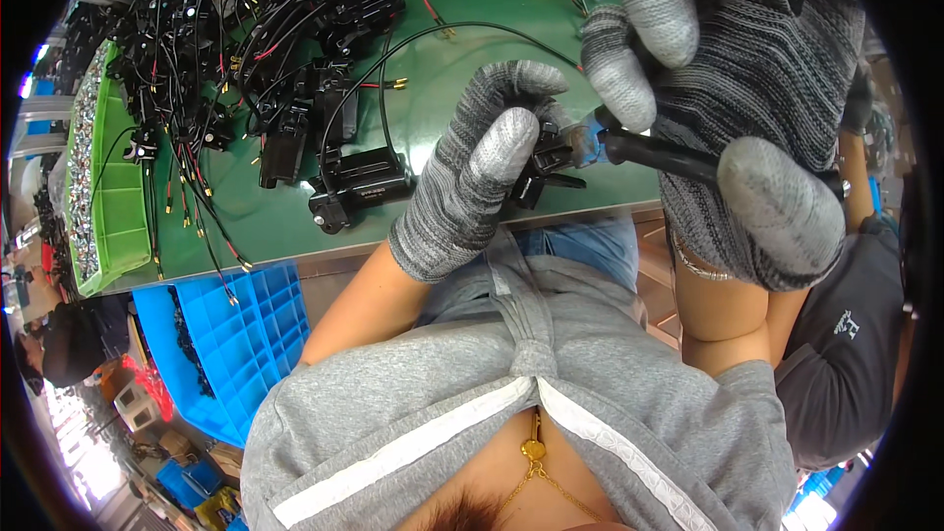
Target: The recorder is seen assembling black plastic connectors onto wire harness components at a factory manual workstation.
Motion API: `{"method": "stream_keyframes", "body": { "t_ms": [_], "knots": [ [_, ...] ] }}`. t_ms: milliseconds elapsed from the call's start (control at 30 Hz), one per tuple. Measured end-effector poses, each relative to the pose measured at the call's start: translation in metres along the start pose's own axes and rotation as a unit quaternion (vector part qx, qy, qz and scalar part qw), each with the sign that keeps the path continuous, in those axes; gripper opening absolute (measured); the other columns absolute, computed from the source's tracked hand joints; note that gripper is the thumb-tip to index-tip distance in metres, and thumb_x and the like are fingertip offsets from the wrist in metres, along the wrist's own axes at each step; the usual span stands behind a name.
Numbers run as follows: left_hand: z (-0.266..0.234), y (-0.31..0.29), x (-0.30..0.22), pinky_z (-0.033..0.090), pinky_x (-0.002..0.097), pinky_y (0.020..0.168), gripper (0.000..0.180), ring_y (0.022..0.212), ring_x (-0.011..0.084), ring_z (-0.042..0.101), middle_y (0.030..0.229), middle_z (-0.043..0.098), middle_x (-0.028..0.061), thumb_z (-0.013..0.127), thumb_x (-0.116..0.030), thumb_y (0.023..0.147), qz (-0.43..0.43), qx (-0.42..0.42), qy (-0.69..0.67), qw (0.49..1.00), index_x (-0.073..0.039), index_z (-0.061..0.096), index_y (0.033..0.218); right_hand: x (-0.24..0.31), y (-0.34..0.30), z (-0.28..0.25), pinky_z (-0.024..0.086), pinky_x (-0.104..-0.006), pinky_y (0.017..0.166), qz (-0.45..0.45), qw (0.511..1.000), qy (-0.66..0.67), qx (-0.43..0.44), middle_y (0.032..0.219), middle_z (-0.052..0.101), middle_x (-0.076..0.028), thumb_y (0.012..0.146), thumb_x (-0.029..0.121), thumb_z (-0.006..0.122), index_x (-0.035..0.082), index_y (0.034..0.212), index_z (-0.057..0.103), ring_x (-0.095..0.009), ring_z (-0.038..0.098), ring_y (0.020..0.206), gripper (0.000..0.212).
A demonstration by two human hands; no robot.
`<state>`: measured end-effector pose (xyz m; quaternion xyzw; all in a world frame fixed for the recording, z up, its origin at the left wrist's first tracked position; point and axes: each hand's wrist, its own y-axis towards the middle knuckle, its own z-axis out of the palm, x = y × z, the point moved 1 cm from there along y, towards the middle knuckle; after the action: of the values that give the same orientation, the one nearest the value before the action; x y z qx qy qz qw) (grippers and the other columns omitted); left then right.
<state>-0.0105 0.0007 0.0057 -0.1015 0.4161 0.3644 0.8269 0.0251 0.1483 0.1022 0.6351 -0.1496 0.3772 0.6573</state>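
Grey striped knit gloves cover both of my hands. My left hand is closed in a pinch around a small black part at the near edge of the green table. From that part, past a bluish translucent bit, a black rod-shaped piece runs right into my right hand. The right thumb presses over this rod, while the other fingers curl above it. Whether the rod is joined to the small part cannot be made out. Left of my left hand lies a black housing with a looping black cable.
Many black parts with tangled cables and red and black wires cover the table's far left. A green bin of small metal pieces sits at the left edge. Below is a blue crate. Another person is close at right.
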Motion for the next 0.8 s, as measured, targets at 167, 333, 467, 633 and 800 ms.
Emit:
{"method": "stream_keyframes", "body": {
  "t_ms": [167, 333, 467, 633, 800],
  "knots": [
    [-0.008, 0.006, 0.000, 0.050, 0.0356, 0.088, 0.046, 0.097, 0.0181, 0.060, 0.103, 0.056, 0.0084, 0.061, -0.022, 0.090, 0.020, 0.085, 0.079, 0.993, -0.005, 0.041, 0.129, 0.002, -0.001, 0.002, 0.057, -0.0354, 0.074, 0.004, 1.000, -0.025, -0.001, 0.112, 0.052, -0.015, 0.085, 0.005, 0.059, 0.008, 0.137, 0.041, -0.021, 0.056, 0.091, 0.056],
    [-0.018, 0.009, 0.007, 0.049, 0.0334, 0.089, 0.054, 0.099, 0.0179, 0.058, 0.105, 0.055, 0.0072, 0.064, -0.020, 0.086, 0.013, 0.119, 0.089, 0.989, -0.008, 0.036, 0.132, 0.005, -0.002, 0.001, 0.057, -0.0353, 0.074, 0.009, 0.999, -0.049, -0.004, 0.114, 0.051, -0.015, 0.084, 0.005, 0.060, 0.009, 0.138, 0.040, -0.022, 0.055, 0.092, 0.058],
    [-0.015, 0.003, 0.003, 0.049, 0.0342, 0.092, 0.052, 0.104, 0.0184, 0.057, 0.105, 0.053, 0.0061, 0.064, -0.018, 0.086, 0.006, 0.072, 0.135, 0.988, -0.010, 0.037, 0.130, 0.000, -0.002, 0.002, 0.056, -0.0353, 0.074, 0.008, 0.999, -0.044, -0.005, 0.116, 0.050, -0.015, 0.083, 0.005, 0.060, 0.009, 0.139, 0.039, -0.022, 0.055, 0.093, 0.060],
    [-0.010, 0.000, 0.004, 0.048, 0.0346, 0.093, 0.051, 0.104, 0.0183, 0.057, 0.105, 0.051, 0.0059, 0.065, -0.015, 0.085, 0.010, 0.044, 0.055, 0.997, -0.011, 0.038, 0.128, 0.000, -0.003, -0.001, 0.056, -0.0353, 0.074, 0.005, 0.999, -0.035, -0.006, 0.118, 0.049, -0.015, 0.082, 0.005, 0.061, 0.010, 0.140, 0.038, -0.022, 0.054, 0.094, 0.062],
    [-0.007, 0.005, 0.005, 0.049, 0.0340, 0.090, 0.049, 0.100, 0.0178, 0.058, 0.103, 0.049, 0.0062, 0.063, -0.012, 0.084, 0.025, 0.062, 0.116, 0.991, -0.012, 0.037, 0.125, 0.010, -0.008, -0.002, 0.056, -0.0353, 0.074, -0.001, 0.999, -0.039, -0.014, 0.120, 0.048, -0.015, 0.081, 0.006, 0.062, 0.010, 0.141, 0.037, -0.022, 0.053, 0.095, 0.065]
  ]
}}
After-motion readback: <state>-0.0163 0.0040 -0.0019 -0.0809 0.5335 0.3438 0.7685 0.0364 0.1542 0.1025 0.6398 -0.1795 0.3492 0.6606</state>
